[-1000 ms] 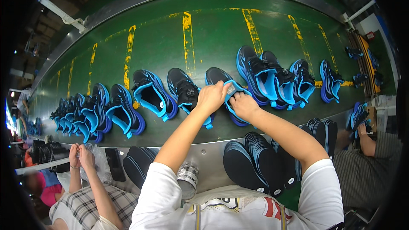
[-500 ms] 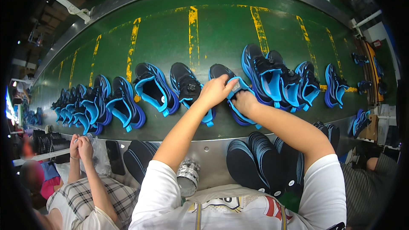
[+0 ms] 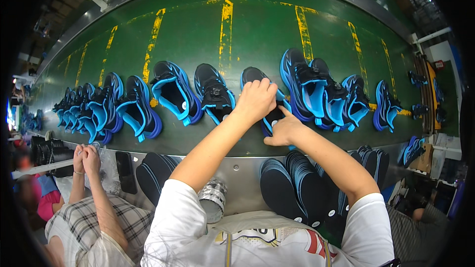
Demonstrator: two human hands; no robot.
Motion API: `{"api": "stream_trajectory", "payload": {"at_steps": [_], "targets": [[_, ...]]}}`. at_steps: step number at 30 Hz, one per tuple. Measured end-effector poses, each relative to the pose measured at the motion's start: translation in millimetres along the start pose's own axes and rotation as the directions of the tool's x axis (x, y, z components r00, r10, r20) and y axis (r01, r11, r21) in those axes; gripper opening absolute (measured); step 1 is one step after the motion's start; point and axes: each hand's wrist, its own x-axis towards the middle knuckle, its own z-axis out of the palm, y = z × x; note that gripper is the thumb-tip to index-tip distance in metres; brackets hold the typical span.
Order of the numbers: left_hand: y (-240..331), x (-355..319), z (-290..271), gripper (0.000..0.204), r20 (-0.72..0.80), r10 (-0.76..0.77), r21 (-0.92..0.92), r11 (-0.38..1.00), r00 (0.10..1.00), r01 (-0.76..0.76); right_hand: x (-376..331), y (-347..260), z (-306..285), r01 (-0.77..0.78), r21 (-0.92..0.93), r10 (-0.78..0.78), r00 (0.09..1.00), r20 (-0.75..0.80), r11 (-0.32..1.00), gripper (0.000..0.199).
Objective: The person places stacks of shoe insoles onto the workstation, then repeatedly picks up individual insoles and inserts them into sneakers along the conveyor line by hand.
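Note:
In front of me on the green conveyor a black sneaker point(image 3: 253, 73) with blue lining points its toe away from me. My left hand point(image 3: 257, 100) is closed over the tongue and lacing of this sneaker. At its opening, my right hand point(image 3: 288, 128) reaches in with the index finger stretched forward and the thumb spread out near the heel. The other fingers of that hand are mostly hidden. Another sneaker point(image 3: 210, 81) lies just left of my left hand. To the right of the worked one stands a larger-looking sneaker point(image 3: 295, 69) with a purple-blue sole.
More sneakers point(image 3: 141, 113) line the green conveyor point(image 3: 193, 29), which has yellow marks. Stacks of black insoles point(image 3: 277, 188) lie on the metal ledge point(image 3: 237, 178) near me, beside a silver-and-black roll point(image 3: 213, 200). A co-worker's hands point(image 3: 87, 158) are at the left.
My right hand has drawn back from deep inside the sneaker, its index finger and thumb now showing. My left hand has shifted slightly and curled over the tongue.

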Motion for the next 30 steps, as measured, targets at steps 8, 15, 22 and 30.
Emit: {"api": "stream_trajectory", "payload": {"at_steps": [8,15,22,30], "targets": [[-8,-17,-16,0.034,0.135,0.026,-0.006,1.000,0.991,-0.025,-46,-2,68,0.235,0.125,0.001,0.465,-0.885,0.964,0.014],[18,-47,-33,0.021,0.030,0.155,0.187,0.970,0.987,-0.158,-69,-8,102,0.200,0.249,0.075,0.620,-0.781,0.948,0.017],[-23,-13,-9,0.014,0.286,0.211,0.211,0.938,0.935,-0.276,-47,-16,79,0.189,0.298,0.179,0.474,-0.862,0.936,0.025],[-26,3,-37,0.014,0.491,-0.274,-0.587,0.598,0.827,0.546,-153,-56,162,0.131,0.269,0.175,0.485,-0.857,0.954,0.036]]}}
